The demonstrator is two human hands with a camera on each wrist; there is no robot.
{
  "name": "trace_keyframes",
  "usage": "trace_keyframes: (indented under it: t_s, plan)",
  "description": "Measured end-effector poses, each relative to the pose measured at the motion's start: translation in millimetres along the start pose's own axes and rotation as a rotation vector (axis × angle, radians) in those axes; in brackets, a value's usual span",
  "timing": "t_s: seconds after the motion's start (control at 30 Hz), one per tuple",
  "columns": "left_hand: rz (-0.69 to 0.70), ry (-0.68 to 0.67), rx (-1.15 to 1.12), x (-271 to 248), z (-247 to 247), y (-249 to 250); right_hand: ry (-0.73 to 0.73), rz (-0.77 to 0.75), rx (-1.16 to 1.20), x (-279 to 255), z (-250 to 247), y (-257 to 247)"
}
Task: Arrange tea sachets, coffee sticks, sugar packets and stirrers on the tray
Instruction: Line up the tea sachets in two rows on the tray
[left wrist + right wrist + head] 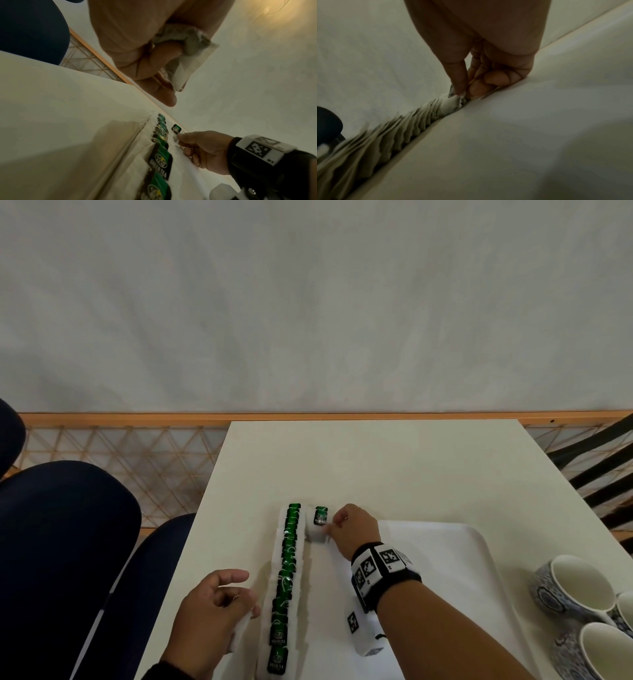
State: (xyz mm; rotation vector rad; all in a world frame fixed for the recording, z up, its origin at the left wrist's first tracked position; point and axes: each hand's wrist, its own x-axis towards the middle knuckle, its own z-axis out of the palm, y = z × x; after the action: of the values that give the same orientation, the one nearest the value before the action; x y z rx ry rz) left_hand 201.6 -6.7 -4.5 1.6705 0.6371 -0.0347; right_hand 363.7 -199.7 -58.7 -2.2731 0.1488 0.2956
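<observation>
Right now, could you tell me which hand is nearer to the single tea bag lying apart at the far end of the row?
Right. The right hand pinches that single tea bag with its fingers; the left hand is near the row's close end, gripping other tea bags.

The cups (579, 590) on the tray (455, 546) are cut off by the head view's right and bottom edges. The row of tea bags (286, 587) beside the tray runs off the bottom edge. The right hand (481, 81) hides most of the tea bag (453, 101) it pinches; the right wrist view is dim and blurred.
</observation>
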Motion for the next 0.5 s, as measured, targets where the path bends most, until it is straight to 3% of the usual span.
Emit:
trace_keyframes:
  t_s: [0.13, 0.27, 0.33, 0.4, 0.5]
  plan:
    - [0.009, -0.001, 0.006, -1, 0, 2, 0.005, -0.016, -0.02, 2, 2, -2]
    - [0.012, 0.02, 0.007, -3, 4, 11, 0.019, 0.049, 0.124, -10, -4, -9]
    - [-0.009, 0.023, -0.008, -5, 7, 17, 0.008, -0.024, 0.099, -26, -8, -17]
    - [-0.026, 0.022, -0.063, -5, 11, 24, -0.135, -0.166, 0.082, -48, -12, -29]
    - [-0.001, 0.025, -0.089, -3, 18, 29, -0.549, -0.253, 0.181, -90, -18, -50]
